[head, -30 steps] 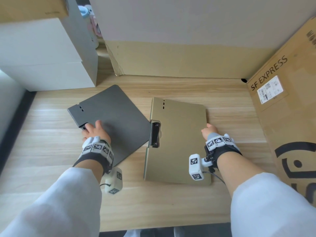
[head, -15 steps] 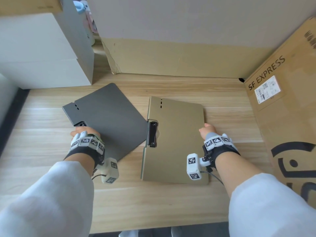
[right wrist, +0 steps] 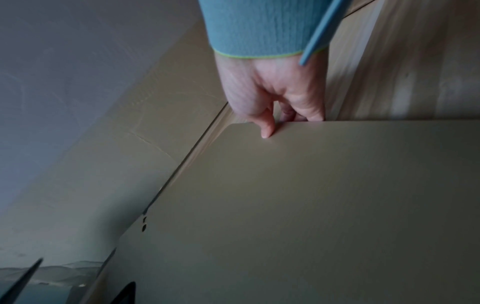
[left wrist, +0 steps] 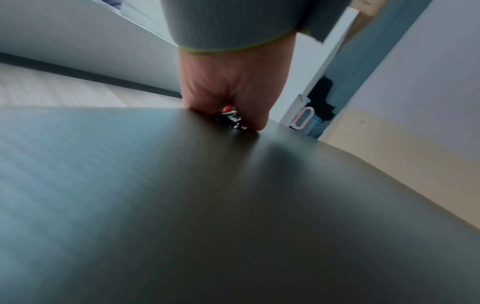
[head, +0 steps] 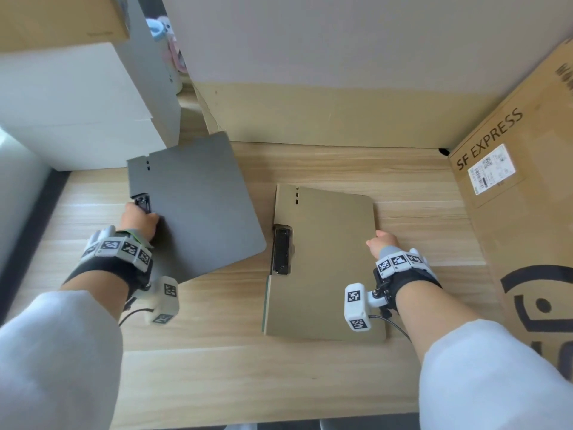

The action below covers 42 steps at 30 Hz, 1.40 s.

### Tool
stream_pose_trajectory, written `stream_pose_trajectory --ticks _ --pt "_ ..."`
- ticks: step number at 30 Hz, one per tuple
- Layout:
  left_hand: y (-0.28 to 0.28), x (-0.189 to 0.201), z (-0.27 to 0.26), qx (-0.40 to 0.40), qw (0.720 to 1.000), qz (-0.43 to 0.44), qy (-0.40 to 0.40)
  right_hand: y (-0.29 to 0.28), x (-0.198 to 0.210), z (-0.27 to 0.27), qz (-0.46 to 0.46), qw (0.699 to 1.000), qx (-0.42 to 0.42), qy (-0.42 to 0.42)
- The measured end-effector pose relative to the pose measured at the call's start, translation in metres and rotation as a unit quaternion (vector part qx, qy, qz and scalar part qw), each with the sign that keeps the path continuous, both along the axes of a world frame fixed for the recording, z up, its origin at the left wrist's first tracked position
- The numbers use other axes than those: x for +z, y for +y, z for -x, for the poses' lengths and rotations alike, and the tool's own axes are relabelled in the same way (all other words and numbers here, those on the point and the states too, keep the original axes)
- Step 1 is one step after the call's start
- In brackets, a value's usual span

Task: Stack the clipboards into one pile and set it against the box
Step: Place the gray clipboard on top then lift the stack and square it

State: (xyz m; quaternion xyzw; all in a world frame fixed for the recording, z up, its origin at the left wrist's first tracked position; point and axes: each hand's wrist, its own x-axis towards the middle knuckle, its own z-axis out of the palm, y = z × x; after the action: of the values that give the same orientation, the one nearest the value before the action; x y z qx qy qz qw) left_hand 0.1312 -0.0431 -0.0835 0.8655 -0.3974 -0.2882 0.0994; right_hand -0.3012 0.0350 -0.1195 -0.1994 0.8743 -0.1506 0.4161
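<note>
A dark grey clipboard (head: pixel 198 206) is lifted off the wooden table and tilted; my left hand (head: pixel 138 220) grips its left edge beside the metal clip (head: pixel 143 202). The left wrist view shows that hand (left wrist: pixel 228 98) curled over the grey clipboard's (left wrist: pixel 233 205) edge at the clip. A tan clipboard (head: pixel 325 262) lies flat at the table's middle, its black clip (head: pixel 281 251) on the left side. My right hand (head: pixel 382 243) holds its right edge; in the right wrist view the thumb (right wrist: pixel 267 125) lies on top of the tan clipboard (right wrist: pixel 311 205) and the fingers curl under the edge.
A large SF EXPRESS cardboard box (head: pixel 524 212) stands along the table's right side. A tall cardboard panel (head: pixel 325 113) closes the back. White boxes (head: pixel 77 110) are stacked at the back left. The wooden table (head: pixel 248 367) runs toward me.
My left hand has closed on the grey clipboard's clip edge and raised it off the table, tilting and swinging it away from the tan clipboard. My right hand stays on the tan clipboard's right edge.
</note>
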Motion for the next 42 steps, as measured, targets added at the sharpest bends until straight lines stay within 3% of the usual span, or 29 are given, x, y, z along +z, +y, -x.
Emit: stream_pose_trajectory --ticks 6,13,18,25,36,42 --pt "0.007 0.012 0.075 -0.145 0.989 0.018 0.036 -0.006 0.006 -0.007 -0.028 1.0 0.007 -0.011" --pt "0.03 0.001 0.16 -0.221 0.972 -0.039 0.075 -0.011 0.013 -0.005 -0.033 0.999 0.019 -0.038" --pt "0.045 -0.005 0.192 -0.225 0.971 -0.038 0.073 -0.011 -0.017 0.012 -0.002 0.995 0.001 -0.095" --pt "0.062 -0.01 0.212 -0.213 0.975 -0.058 0.031 0.003 0.002 0.005 0.017 0.992 -0.014 -0.121" --pt "0.065 -0.019 0.221 -0.174 0.97 -0.123 0.122 0.014 0.003 0.0 0.065 0.992 -0.006 -0.107" --pt "0.059 -0.021 0.204 -0.098 0.966 -0.062 0.229 0.013 -0.01 -0.004 0.145 0.975 -0.109 -0.132"
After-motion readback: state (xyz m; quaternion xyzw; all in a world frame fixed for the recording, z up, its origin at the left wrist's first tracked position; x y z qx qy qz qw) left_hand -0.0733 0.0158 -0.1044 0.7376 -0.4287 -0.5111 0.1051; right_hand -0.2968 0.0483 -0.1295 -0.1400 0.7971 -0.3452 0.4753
